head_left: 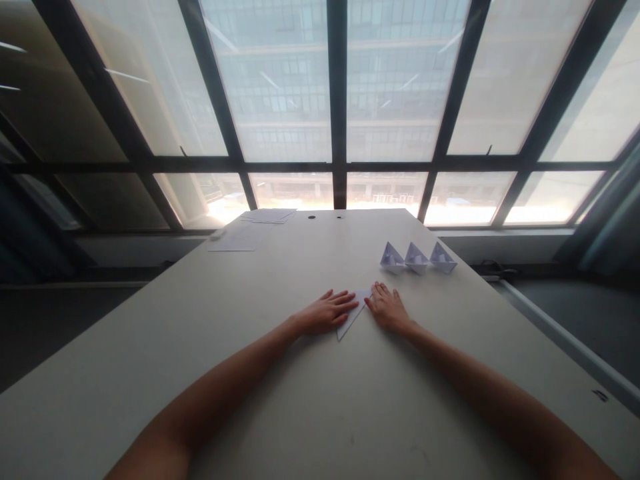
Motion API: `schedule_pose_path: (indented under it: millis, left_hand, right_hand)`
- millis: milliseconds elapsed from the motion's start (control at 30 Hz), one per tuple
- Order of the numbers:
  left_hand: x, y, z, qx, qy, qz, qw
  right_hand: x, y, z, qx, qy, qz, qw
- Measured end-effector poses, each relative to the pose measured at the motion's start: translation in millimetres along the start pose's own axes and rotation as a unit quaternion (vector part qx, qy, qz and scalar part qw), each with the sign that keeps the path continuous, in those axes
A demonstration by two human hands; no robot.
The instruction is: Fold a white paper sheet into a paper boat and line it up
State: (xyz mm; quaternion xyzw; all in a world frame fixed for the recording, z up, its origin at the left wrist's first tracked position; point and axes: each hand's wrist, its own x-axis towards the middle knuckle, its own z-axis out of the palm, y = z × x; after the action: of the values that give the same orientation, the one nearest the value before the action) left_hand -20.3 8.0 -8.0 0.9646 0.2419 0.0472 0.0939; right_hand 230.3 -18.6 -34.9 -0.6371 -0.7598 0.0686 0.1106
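A folded piece of white paper (354, 316) lies flat on the white table, with one pointed corner toward me. My left hand (330, 311) rests palm down over its left part, fingers stretched out and spread. At its right edge my right hand (387, 307) lies low on the table, fingers extended and touching the paper near its upper right corner. Both hands cover parts of the paper. Beyond my right hand stand three folded paper boats, the left one (392, 259), the middle one (416, 259) and the right one (443, 259), side by side.
Flat paper sheets (233, 239) lie at the far left of the white table (200, 353), with more sheets (270, 216) behind them. Two small dark holes sit near the far edge. Large windows (280, 87) rise behind the table. A small dark mark (600, 395) shows at the right edge.
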Motion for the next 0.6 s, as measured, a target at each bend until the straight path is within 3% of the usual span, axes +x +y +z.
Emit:
schedule_pose_path:
  millis: [133, 433, 600]
  left_hand:
    - [-0.3, 2.1, -2.5, 0.0, -0.003, -0.009, 1.0]
    - [1.5, 2.2, 0.6, 0.001, -0.012, -0.04, 0.999]
    - [2.0, -4.8, 1.7, -0.013, -0.009, -0.041, 0.999]
  right_hand:
    - [-1.5, -0.9, -1.9, 0.012, 0.002, -0.027, 1.0]
    - [-9.5, -10.2, -8.2, 0.028, -0.017, -0.162, 0.986]
    - [-10.1, -12.8, -9.3, 0.026, -0.021, -0.155, 0.987]
